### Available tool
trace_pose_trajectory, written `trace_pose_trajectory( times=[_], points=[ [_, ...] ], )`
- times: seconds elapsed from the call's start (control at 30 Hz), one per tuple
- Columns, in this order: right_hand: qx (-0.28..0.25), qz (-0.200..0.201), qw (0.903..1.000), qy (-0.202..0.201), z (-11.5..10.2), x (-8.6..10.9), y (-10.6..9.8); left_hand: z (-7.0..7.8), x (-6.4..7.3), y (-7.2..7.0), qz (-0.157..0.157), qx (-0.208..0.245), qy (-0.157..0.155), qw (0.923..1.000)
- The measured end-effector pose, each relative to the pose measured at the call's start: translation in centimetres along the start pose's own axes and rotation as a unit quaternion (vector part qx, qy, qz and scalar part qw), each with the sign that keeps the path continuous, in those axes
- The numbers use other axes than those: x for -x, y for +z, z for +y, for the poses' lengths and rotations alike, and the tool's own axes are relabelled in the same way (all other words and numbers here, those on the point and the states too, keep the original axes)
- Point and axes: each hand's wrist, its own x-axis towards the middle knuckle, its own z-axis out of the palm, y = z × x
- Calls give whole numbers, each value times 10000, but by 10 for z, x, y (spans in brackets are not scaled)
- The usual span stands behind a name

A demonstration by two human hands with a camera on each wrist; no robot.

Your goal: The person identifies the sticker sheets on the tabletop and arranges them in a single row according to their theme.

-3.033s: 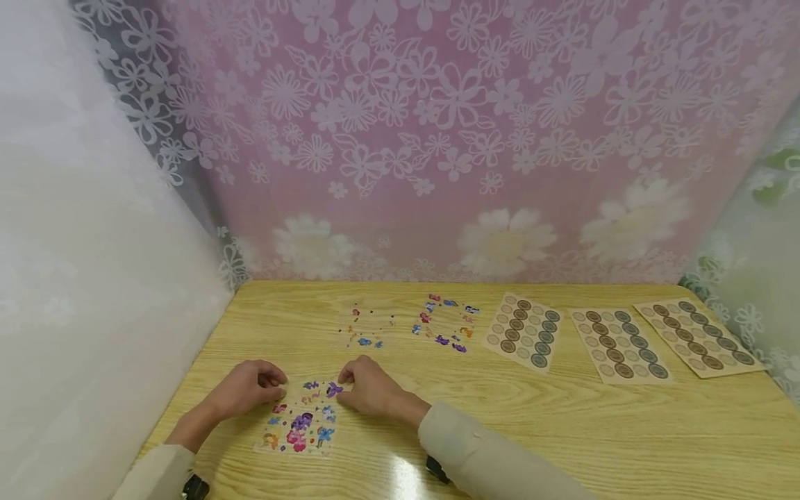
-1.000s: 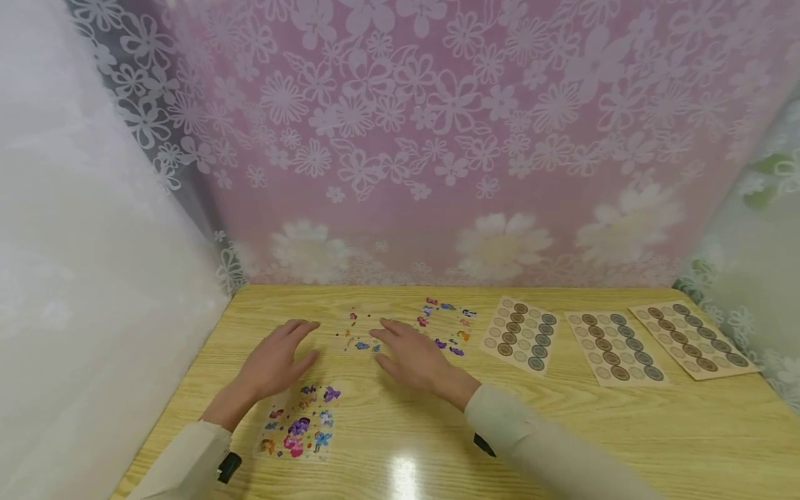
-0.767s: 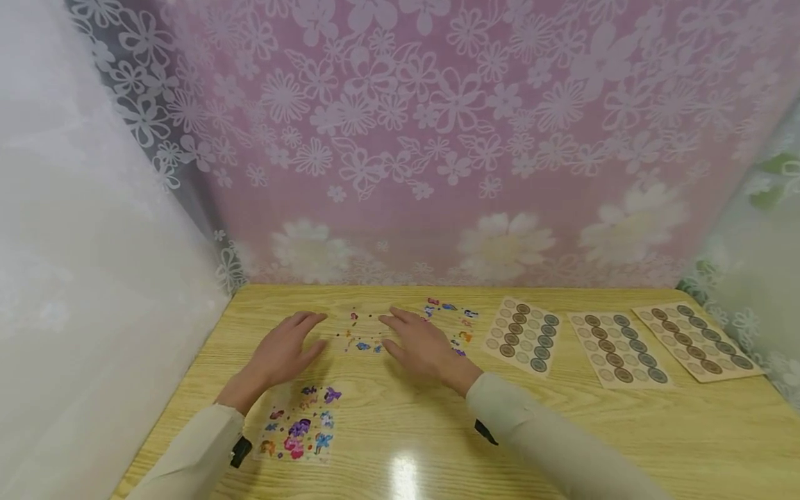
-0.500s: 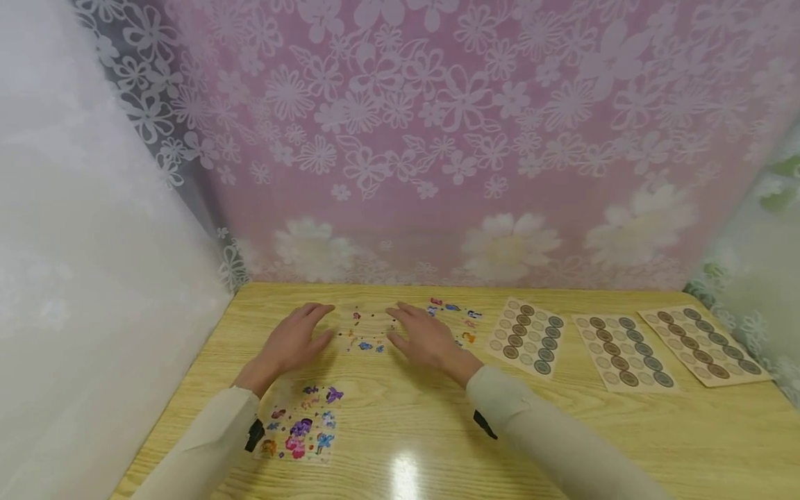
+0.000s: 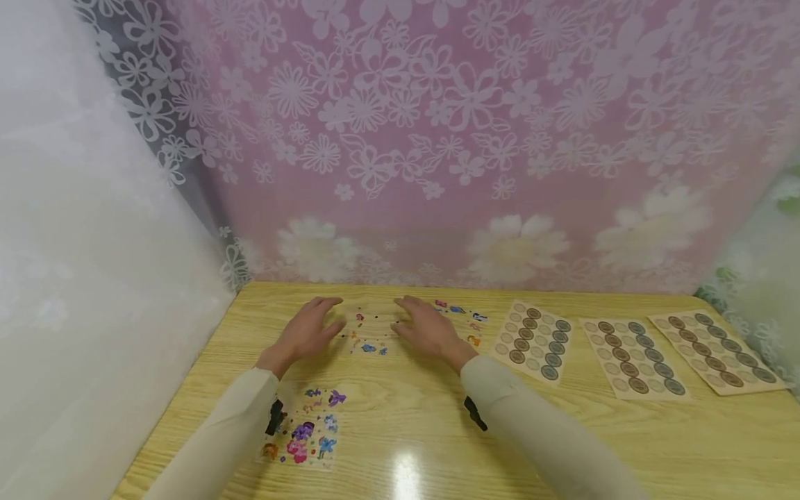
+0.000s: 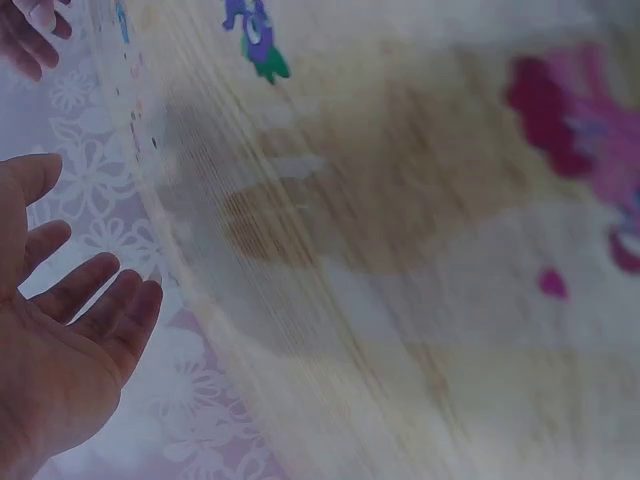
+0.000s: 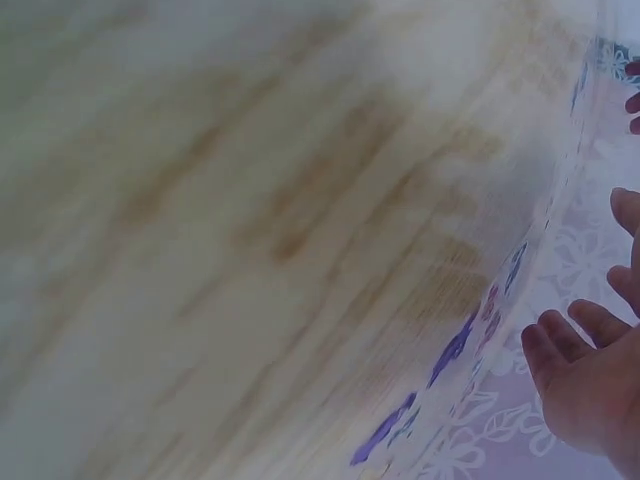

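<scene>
Between my two hands at the back of the table lies a clear sticker sheet (image 5: 369,348) with small colourful figures along its edges. My left hand (image 5: 309,330) is at its left side, fingers extended and holding nothing. At the right side is my right hand (image 5: 431,330), fingers also spread and holding nothing; it partly covers a second clear sticker sheet (image 5: 475,326). Nearer the front, a fuller pony sticker sheet (image 5: 304,432) lies partly under my left forearm. The left wrist view shows my left palm (image 6: 70,350) with loosely spread fingers; the right wrist view shows my right palm (image 7: 595,390).
To the right lie three beige sheets of round coin-like stickers: one sheet (image 5: 534,340), a middle sheet (image 5: 634,359) and a far-right sheet (image 5: 719,352). A flowered pink curtain (image 5: 406,139) hangs behind the wooden table (image 5: 437,444), with white cloth (image 5: 94,278) at left.
Earlier both hands were at the front pony sticker sheet, fingers at its upper corners. They left it flat and moved back to either side of the back-left clear sheet, fingers now extended.
</scene>
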Motion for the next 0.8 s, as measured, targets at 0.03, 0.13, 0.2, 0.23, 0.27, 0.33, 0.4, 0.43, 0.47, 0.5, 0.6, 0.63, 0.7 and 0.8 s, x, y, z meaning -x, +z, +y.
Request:
trace_pose_trajectory(
  times=[0.03, 0.13, 0.2, 0.23, 0.27, 0.33, 0.4, 0.43, 0.47, 0.5, 0.6, 0.63, 0.7, 0.8],
  points=[
    [-96, 21, 9999, 23, 1, -1, 0, -1, -2, 1, -23, 60, -43, 10000],
    [-411, 137, 9990, 110, 2, -6, 2, -3, -9, 2, -31, 254, -92, 9996],
    [-543, 200, 9982, 157, 3, -8, 3, -4, -14, 3, -40, 354, -99, 9993],
    [-576, 219, 9979, 191, 3, -9, 3, -4, -16, 4, -44, 401, -103, 9991],
    [-606, 234, 9976, 221, 3, -10, 4, -4, -18, 4, -51, 481, -120, 9988],
    [-618, 240, 9975, 263, 3, -12, 5, -5, -21, 6, -77, 583, -195, 9981],
    [-627, 276, 9974, 244, 3, -14, 6, -5, -23, 6, -87, 691, -281, 9972],
    [-628, 297, 9973, 242, 2, -15, 6, -6, -24, 7, -89, 732, -331, 9967],
    [-633, 326, 9972, 236, 2, -16, 7, -6, -25, 7, -86, 793, -378, 9961],
    [-641, 365, 9970, 230, 1, -17, 7, -6, -26, 7, -89, 845, -431, 9954],
    [-734, 447, 9959, 293, -1, -21, 9, -8, -29, 8, -102, 1090, -545, 9925],
    [-772, 470, 9954, 318, -1, -22, 10, -9, -30, 9, -99, 1171, -604, 9912],
    [-855, 485, 9945, 372, -1, -25, 13, -11, -32, 10, -99, 1311, -713, 9888],
    [-985, 451, 9930, 480, -1, -28, 18, -15, -35, 13, -97, 1420, -861, 9861]
  ],
)
